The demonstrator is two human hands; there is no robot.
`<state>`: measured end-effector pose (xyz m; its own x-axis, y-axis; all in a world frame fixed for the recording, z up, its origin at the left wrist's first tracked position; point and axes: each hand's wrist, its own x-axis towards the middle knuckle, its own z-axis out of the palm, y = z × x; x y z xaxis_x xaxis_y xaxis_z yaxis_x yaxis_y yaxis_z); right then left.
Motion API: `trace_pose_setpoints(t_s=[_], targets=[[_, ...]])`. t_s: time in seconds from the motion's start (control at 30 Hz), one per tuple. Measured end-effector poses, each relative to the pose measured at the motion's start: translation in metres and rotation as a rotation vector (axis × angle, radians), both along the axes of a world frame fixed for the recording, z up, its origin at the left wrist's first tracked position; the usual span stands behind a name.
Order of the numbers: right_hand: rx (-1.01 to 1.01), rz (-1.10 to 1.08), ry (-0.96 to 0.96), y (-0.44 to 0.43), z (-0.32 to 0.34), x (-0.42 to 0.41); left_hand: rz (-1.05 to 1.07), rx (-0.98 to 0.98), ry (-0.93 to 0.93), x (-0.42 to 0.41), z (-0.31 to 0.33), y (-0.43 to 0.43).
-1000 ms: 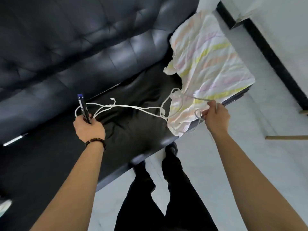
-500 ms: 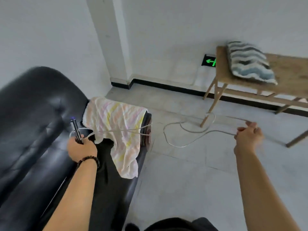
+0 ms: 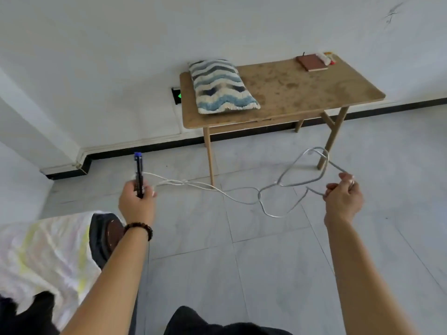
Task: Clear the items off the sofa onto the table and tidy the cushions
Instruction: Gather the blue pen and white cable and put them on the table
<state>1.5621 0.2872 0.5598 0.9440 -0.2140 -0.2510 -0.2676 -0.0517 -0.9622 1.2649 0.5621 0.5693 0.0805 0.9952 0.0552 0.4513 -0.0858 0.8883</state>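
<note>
My left hand [image 3: 135, 201] grips a dark pen with a blue cap [image 3: 138, 174] upright, together with one end of a white cable [image 3: 244, 200]. The cable hangs in loose loops across the air to my right hand [image 3: 343, 197], which pinches its other end. Ahead stands a wooden table [image 3: 302, 93] against the wall, bearing a blue-and-white wavy cushion [image 3: 221, 85] at its left end. The black sofa's arm [image 3: 106, 235] shows at the lower left, draped with a pale striped cloth [image 3: 41, 257].
A brown notebook [image 3: 311, 62] and small items [image 3: 327, 58] lie at the table's far right corner. Grey tiled floor [image 3: 242, 262] stretches between me and the table. A green exit sign [image 3: 176, 96] sits low on the white wall.
The view has swung away from the sofa toward the table. Both hands have come off the sofa with the pen and cable and now hang over the floor, nearer the table.
</note>
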Motion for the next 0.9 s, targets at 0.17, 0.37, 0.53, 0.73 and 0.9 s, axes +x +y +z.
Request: trace_pose_setpoints(t_s=[0.17, 0.37, 0.53, 0.73, 0.9], targets=[[0.046, 0.258, -0.043, 0.053, -0.002, 0.042, -0.323, -0.033, -0.137, 0.126, 0.006, -0.011], [0.036, 0.416, -0.073, 0.111, -0.023, 0.125, -0.453, -0.268, -0.395, 0.264, -0.008, 0.053], [-0.172, 0.306, -0.090, 0.146, -0.013, 0.228, -0.530, -0.443, -0.507, 0.391, -0.001, 0.112], [-0.138, 0.329, -0.110, 0.199, 0.020, 0.326, -0.717, -0.575, -0.609, 0.532, 0.034, 0.152], [-0.494, 0.671, -0.203, 0.215, 0.008, 0.403, -0.827, -0.624, -0.658, 0.643, 0.051, 0.152]])
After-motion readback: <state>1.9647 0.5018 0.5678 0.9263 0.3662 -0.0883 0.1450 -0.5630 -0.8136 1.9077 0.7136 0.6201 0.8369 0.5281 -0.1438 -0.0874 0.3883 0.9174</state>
